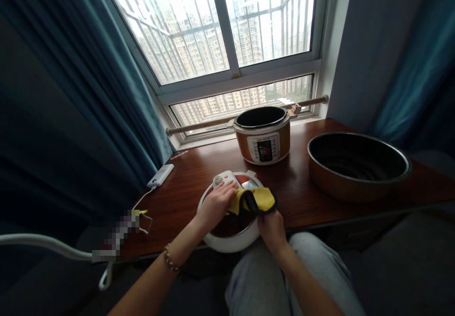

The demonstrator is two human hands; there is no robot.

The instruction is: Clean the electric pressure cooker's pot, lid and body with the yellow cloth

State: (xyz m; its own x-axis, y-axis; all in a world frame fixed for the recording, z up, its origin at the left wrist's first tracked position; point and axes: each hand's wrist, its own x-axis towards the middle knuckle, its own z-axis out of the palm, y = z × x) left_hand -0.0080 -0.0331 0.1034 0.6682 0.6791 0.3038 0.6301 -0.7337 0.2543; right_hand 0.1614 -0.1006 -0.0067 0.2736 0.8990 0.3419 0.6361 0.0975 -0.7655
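Observation:
A pressure cooker lid with a white rim and a dark, shiny top lies at the table's front edge, above my lap. My left hand bends its fingers over the lid's white top handle. Near the lid's right side, my right hand is closed on a yellow cloth with a black border. The cloth bunches up over the lid between both hands and covers part of it. Its contact with the left fingers is hard to make out.
Behind the lid stands the electric pressure cooker, lidless, with a control panel. A large dark round pan sits on the right of the wooden table. At left are a white power strip with its cord and a blue curtain.

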